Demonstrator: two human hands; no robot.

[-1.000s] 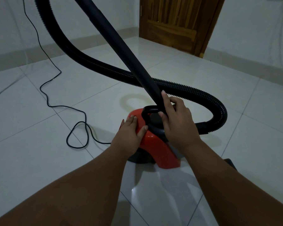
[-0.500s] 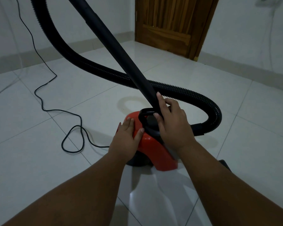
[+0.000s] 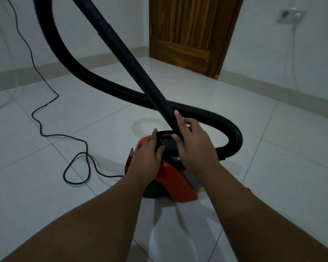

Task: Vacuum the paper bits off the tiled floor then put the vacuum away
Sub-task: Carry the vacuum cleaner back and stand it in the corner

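Note:
A red canister vacuum (image 3: 170, 178) sits on the white tiled floor (image 3: 45, 195) in front of me. Its black rigid tube (image 3: 121, 52) slants from upper left down to the black carry handle (image 3: 164, 134) on top. My right hand (image 3: 194, 148) holds the tube's lower end against that handle, fingers wrapped round it. My left hand (image 3: 147, 157) rests on the red body, with fingers reaching onto the handle's left side. The ribbed black hose (image 3: 206, 112) loops behind and joins the canister on the right. I see no paper bits.
The black power cord (image 3: 76, 163) snakes over the tiles to the left and climbs the left wall. A wooden door (image 3: 189, 33) stands at the back. A wall socket (image 3: 290, 16) with a thin cable is at the upper right.
My left hand has slid up the red body, so its fingers now reach the black handle. The right hand keeps the tube end at the handle. My view has shifted slightly left.

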